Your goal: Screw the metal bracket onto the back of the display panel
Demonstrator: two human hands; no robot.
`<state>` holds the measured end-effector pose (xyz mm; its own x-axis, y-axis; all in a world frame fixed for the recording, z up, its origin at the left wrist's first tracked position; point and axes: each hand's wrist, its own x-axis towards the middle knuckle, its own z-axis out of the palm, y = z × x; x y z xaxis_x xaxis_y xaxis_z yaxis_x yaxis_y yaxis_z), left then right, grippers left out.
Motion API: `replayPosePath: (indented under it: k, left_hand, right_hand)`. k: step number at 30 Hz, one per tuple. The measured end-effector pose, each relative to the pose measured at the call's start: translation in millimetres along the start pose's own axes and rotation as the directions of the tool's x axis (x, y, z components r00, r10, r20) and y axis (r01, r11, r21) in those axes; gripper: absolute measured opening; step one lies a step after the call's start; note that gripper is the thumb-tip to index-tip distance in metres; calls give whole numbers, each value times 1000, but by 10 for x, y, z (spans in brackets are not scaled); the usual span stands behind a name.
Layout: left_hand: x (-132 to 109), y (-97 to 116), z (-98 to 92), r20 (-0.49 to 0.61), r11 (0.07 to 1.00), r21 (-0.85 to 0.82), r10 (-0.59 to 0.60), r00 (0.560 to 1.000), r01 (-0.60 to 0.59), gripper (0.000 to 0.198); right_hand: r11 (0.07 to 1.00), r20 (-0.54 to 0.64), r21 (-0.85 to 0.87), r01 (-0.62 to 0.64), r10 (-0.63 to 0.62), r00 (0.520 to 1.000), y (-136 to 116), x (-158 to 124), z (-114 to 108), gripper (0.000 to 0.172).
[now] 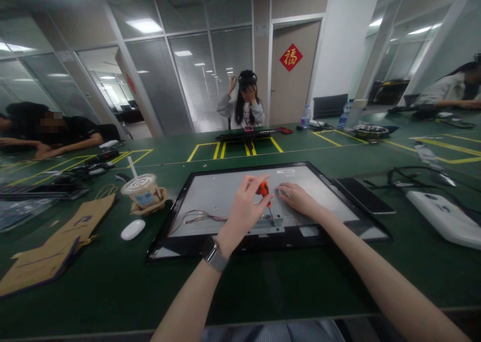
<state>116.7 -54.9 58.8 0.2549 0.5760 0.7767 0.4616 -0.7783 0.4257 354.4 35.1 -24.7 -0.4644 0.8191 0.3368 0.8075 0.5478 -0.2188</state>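
A flat display panel [210, 191] with a black frame and a grey metal back lies on the green table in front of me. My left hand [248, 199], with a watch on its wrist, grips a screwdriver [265, 187] by its orange and black handle. The shaft points down to a small metal bracket [277, 222] at the panel's near edge; whether the tip sits in a screw is too small to tell. My right hand [296, 197] rests flat on the panel, fingers spread, just right of the screwdriver. Thin wires [195, 215] run across the panel's left part.
Left of the panel stand an iced drink cup [141, 187] in a carrier, a white case [133, 229] and a paper bag [71, 231]. To the right lie a black phone [364, 195], a white device [443, 216] and cables. A person [246, 101] sits opposite; others sit at both sides.
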Motion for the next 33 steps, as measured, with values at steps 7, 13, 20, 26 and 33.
replayPosePath:
  k: [7,13,20,26,33]
  left_hand:
    - [35,10,-16,52,982,-188,-21,998,30,49]
    - [45,47,-49,63,965,-256,-45,997,60,42]
    - [42,23,-30,132,904,-387,-142,981,183,45]
    - [47,35,-28,72,924,-352,-134,988,150,34]
    - [44,51,-14,70,902,-401,-143,987,159,39]
  right_hand:
    - [1000,4,-6,-4,4,1000,-3,1,4,36]
    - [1000,-6,-11,-5,5,1000,9,5,22,36]
    - [1000,-1,-6,-3,3,1000,16,-7,18,38]
    - [1000,-4,-6,-3,2,1000,47,12,42,37]
    - [1000,-29,0,21,-21,999,75,16,75,35]
